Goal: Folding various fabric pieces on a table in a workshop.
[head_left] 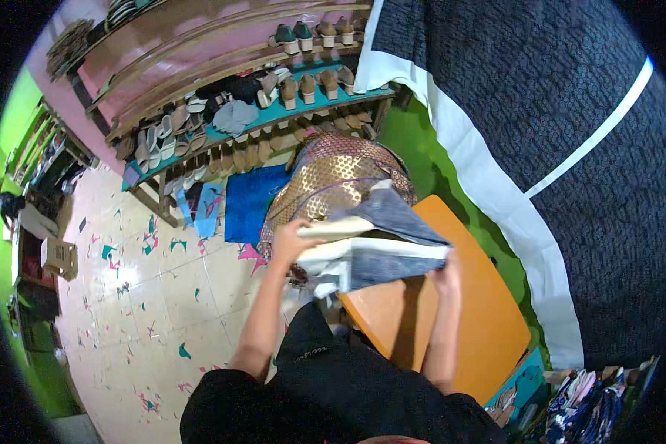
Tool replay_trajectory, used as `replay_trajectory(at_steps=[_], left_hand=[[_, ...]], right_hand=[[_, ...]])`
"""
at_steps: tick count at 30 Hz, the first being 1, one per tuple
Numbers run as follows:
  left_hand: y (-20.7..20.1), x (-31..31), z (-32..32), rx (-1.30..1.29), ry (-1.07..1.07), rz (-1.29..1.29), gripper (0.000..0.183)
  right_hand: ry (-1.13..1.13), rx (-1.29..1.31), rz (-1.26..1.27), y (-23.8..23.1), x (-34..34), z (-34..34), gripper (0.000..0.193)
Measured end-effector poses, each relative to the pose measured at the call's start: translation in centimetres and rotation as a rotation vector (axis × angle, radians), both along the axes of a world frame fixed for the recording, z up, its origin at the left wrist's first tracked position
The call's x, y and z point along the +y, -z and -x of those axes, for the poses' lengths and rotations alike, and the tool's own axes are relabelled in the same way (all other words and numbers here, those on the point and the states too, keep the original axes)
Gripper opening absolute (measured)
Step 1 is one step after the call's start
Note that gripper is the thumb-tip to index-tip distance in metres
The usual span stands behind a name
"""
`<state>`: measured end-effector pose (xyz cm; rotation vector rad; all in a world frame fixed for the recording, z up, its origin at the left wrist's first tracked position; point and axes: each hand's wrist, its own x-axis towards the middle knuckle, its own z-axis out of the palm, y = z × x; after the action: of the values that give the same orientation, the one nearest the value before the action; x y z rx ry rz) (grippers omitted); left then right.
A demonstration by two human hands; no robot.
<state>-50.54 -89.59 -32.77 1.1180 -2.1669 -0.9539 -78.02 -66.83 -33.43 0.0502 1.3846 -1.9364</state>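
Between my two raised hands is a folded piece of dark grey-blue cloth with cream-white bands (pixel 388 268). My left hand (pixel 292 240) grips its pale left end, fingers closed on the edge. At the opposite end, my right hand (pixel 445 274) pinches the dark corner; some of its fingers are hidden and slightly blurred. The cloth hangs partly over an orange tabletop (pixel 481 296). Behind it, a gold-and-maroon patterned cloth (pixel 325 174) drapes over a bulky shape that I cannot make out.
Teal shelves (pixel 226 133) full of shoes line the far wall. A blue sheet (pixel 253 200) lies before them. Fabric scraps (pixel 183 351) litter the tiled floor. At right hangs a large dark cloth (pixel 488 96) with white borders. A cardboard box (pixel 58 257) stands far left.
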Motion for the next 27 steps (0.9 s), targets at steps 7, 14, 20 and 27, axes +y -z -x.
replay_trajectory(at_steps=[7,14,20,27], left_hand=[[2.5,-7.7,-8.4,-0.252,-0.298,0.212,0.039],[1.3,-6.5,-2.6,0.546,-0.588,-0.112,0.039],[14.4,2.6,-4.9,0.914,-0.092,-1.490,0.062],[10.4,11.0,1.7,0.088,0.009,-0.669,0.100]], right_hand=[[0.221,0.286,0.140,-9.6,10.3,10.7,0.047],[0.232,0.632,-0.272,-4.6,15.6,12.0,0.049],[0.147,0.295,-0.639,8.7,21.3,4.8,0.041],[-0.267,0.482,-0.591,7.4,12.5,0.7,0.036]])
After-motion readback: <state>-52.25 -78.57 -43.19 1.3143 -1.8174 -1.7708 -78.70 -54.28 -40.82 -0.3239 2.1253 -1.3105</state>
